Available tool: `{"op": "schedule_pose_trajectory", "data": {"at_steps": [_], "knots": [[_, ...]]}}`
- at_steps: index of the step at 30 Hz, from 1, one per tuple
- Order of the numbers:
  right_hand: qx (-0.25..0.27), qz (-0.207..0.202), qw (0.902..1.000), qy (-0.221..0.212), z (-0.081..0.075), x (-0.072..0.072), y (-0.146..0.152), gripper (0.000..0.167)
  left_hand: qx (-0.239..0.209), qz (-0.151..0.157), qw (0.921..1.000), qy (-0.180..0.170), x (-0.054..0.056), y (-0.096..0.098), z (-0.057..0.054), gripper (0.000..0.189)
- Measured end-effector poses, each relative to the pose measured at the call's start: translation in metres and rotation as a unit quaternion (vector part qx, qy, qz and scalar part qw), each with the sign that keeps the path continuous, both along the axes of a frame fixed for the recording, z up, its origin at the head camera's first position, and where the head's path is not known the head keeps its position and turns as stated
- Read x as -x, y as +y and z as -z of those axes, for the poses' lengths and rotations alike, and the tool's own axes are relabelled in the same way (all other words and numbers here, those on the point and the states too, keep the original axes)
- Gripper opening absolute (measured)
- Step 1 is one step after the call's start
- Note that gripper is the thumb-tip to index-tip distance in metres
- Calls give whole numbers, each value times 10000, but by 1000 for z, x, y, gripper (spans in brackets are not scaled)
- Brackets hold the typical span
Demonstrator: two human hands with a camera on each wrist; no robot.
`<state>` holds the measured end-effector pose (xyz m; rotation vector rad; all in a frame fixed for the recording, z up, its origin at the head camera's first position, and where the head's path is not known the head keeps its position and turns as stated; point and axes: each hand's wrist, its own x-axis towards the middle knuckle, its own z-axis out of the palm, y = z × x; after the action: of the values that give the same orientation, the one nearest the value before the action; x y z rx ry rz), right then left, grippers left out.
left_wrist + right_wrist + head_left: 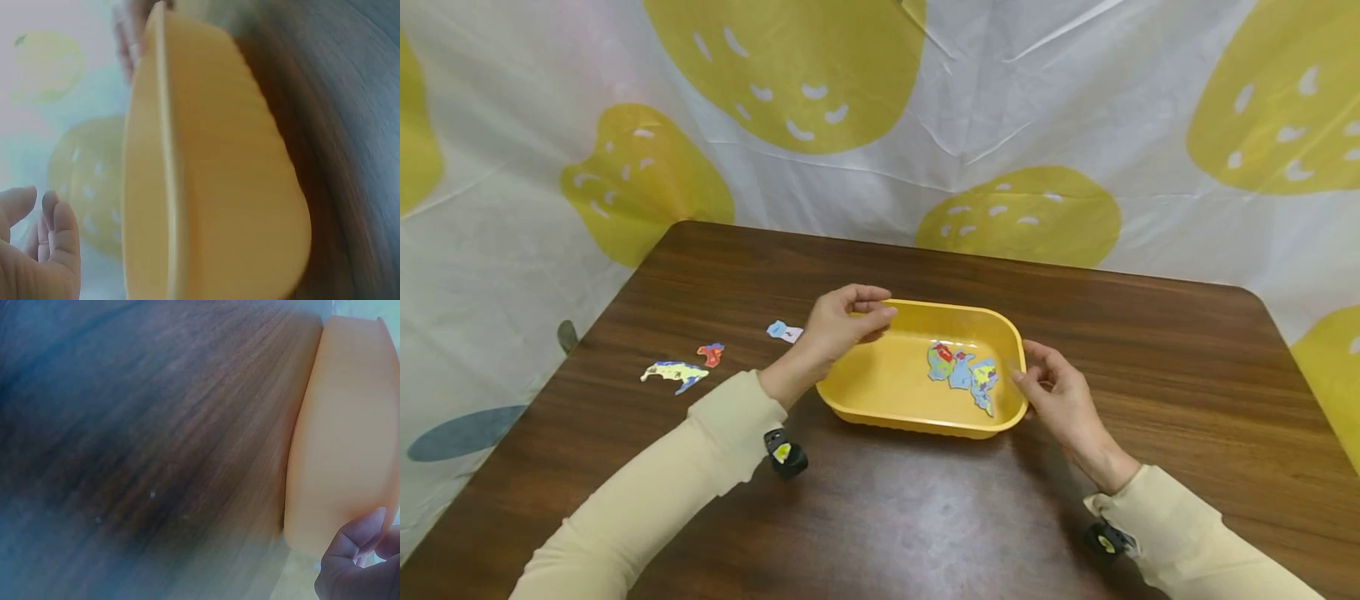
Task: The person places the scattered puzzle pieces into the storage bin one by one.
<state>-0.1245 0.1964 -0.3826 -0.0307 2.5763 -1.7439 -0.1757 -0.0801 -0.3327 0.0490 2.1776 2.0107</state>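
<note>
A yellow plastic tray (pixel 880 392) stands on the table with several map-shaped puzzle pieces (pixel 960 371) lying in its right half. My right hand (pixel 1060 400) holds the rim at the tray's right end, thumb and fingers at its edge. In the right wrist view, the same hand (pixel 356 556) is at the tray's outer wall (pixel 344 425). Over the tray's left end hovers my left hand (pixel 838 329), thumb and fingers apart and nothing between them. The left wrist view shows that hand (pixel 44 250) beside the tray's rim (pixel 172 162).
Left of the tray, on the brown wooden table (pixel 925 517), lie a yellow-and-blue map piece (pixel 676 373), a small red-and-blue piece (pixel 711 354) and a light blue-and-white piece (pixel 784 331) partly behind my left hand. A patterned cloth (pixel 850 192) hangs behind the table.
</note>
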Motion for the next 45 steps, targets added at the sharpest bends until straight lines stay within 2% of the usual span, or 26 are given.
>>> {"op": "schedule_pose_trajectory", "data": {"at_steps": [3, 6, 8, 12, 17, 21, 24, 30, 37, 40, 45], "knots": [[2, -4, 10000, 2, 0, 0, 0, 47, -221, -439, 9988, -57, -1, -25, 0, 35], [19, -1, 10000, 9, -1, 0, -1, 47, -449, -835, 9954, -121, -1, -48, 5, 36], [35, -1, 10000, 16, -2, 0, 0, 46, -519, -1058, 9929, -161, -1, -62, 10, 35], [72, 4, 10000, 14, -2, 1, -1, 47, -380, -1464, 9882, -236, -2, -83, 26, 38], [67, 4, 10000, -32, -1, 1, 0, 47, -47, -1916, 9802, -505, -3, -101, 46, 45], [37, 8, 10000, -43, -1, 1, 0, 47, 119, -2092, 9753, -699, -3, -108, 59, 46], [-9, 10, 10000, -23, -2, 0, 0, 47, 183, -2211, 9725, -714, -2, -110, 68, 47], [-76, 2, 10000, -37, -2, 0, -1, 47, 520, -2331, 9689, -652, 3, -111, 77, 47], [-42, -6, 10000, -59, -1, 0, -1, 48, 1258, -2117, 9681, -459, 9, -111, 78, 50], [-28, -3, 10000, -49, -1, 0, -1, 48, 1941, -1948, 9610, -294, 11, -112, 79, 52], [0, -17, 10000, -30, -1, 1, -1, 48, 3046, -1567, 9395, 28, 14, -112, 79, 58]]}}
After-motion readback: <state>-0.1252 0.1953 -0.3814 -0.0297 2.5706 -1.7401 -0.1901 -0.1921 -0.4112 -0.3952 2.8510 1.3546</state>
